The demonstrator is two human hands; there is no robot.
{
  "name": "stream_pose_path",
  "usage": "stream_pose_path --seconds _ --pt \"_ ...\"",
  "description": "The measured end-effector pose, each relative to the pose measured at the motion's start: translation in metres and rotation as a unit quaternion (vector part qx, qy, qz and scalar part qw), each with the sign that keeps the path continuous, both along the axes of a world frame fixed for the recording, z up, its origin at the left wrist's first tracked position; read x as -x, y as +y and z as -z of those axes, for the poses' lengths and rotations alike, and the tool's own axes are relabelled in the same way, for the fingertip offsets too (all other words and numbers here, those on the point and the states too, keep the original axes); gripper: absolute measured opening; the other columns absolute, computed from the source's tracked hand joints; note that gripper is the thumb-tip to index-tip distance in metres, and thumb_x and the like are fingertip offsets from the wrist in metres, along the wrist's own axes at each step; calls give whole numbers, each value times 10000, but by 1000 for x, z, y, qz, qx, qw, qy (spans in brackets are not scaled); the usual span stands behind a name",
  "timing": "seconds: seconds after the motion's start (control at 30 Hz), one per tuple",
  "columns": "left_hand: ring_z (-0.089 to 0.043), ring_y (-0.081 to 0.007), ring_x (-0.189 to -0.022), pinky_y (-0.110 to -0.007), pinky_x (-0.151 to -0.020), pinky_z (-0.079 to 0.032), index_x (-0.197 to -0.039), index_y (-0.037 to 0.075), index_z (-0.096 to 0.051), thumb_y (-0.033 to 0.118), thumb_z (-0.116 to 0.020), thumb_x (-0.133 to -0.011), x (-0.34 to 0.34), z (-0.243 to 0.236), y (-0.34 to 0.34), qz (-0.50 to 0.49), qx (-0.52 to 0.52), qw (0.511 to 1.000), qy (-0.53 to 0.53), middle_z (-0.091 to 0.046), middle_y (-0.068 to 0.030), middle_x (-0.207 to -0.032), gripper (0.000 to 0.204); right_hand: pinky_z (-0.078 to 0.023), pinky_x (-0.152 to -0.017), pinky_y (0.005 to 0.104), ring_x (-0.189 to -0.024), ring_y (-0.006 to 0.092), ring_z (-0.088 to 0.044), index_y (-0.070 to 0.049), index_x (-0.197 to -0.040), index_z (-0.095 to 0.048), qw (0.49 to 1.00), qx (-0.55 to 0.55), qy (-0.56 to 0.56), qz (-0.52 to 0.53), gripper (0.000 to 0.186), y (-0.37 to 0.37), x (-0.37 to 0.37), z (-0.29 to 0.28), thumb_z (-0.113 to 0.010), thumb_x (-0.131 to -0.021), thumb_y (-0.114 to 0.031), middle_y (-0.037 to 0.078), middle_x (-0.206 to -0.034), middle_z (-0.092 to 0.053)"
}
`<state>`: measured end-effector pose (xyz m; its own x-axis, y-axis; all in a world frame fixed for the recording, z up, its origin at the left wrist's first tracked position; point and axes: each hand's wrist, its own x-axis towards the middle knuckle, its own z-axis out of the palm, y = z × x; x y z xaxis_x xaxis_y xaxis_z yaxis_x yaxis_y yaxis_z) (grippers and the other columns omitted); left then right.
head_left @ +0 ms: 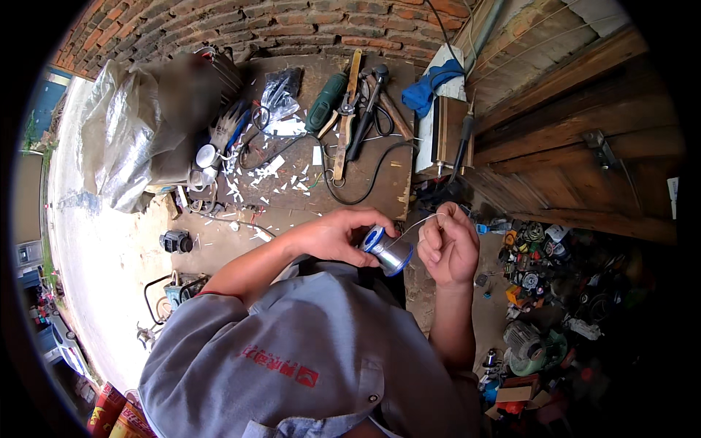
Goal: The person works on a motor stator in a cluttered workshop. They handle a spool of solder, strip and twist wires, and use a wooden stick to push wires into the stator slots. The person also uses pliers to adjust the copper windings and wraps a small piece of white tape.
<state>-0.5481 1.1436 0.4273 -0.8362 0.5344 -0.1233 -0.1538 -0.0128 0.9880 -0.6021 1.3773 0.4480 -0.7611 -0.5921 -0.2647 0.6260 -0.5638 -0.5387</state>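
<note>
My left hand (337, 235) is closed around a spool of solder wire (395, 255), with blue flanges and shiny silver windings. Thumb and fingers grip it by one flange, in front of my chest. A thin strand of solder wire (416, 223) runs from the spool in a curve up to the right. Its end sits between the thumb and fingertips of my right hand (453, 248), which is pinched closed and raised beside the spool.
A wooden bench (398, 171) ahead holds white scraps, a green power tool (327, 102), a hammer (391, 106) and a black cable. To its right, a soldering iron (465, 139) leans by a blue cloth (432, 86). A motor (523, 340) and clutter cover the right floor.
</note>
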Motion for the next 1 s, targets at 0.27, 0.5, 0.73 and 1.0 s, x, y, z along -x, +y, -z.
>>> stream_pose_path --seconds 0.27,0.5,0.73,1.0 --pt "-552 -143 -1099 -293 -916 -468 -1279 46 -519 144 -851 -747 33 1 16 89 -133 978 -137 -550 -43 -1240 634 -371 -484 259 -546 108 -429 -56 -988 -506 952 298 16 -61 182 26 45 -9 -455 -1021 -228 26 -717 -509" --pt "-570 -159 -1073 -277 -830 -505 -1286 35 -495 193 -831 -776 24 10 54 153 -368 908 -130 -536 -85 -1256 631 -372 -507 254 -565 109 -430 -80 -937 -514 944 318 -27 80 171 46 73 0 -448 -1014 -219 -4 -715 -477" --pt "-621 -175 -963 -280 -775 -537 -1323 94 -427 98 -758 -835 8 -31 50 -252 -412 872 -77 -558 -96 -1185 590 -420 -647 299 -702 157 -474 -39 -995 -484 950 -27 259 172 82 13 -19 21 -453 -988 -114 96 -813 -535" --pt "-614 -135 -882 -293 -758 -500 -1210 86 -601 121 -787 -780 19 -18 32 32 -12 999 13 -604 -34 -1043 470 -491 -657 228 -671 107 -556 -10 -1014 -472 973 -87 204 61 92 28 6 -8 -502 -1001 -96 112 -851 -617"
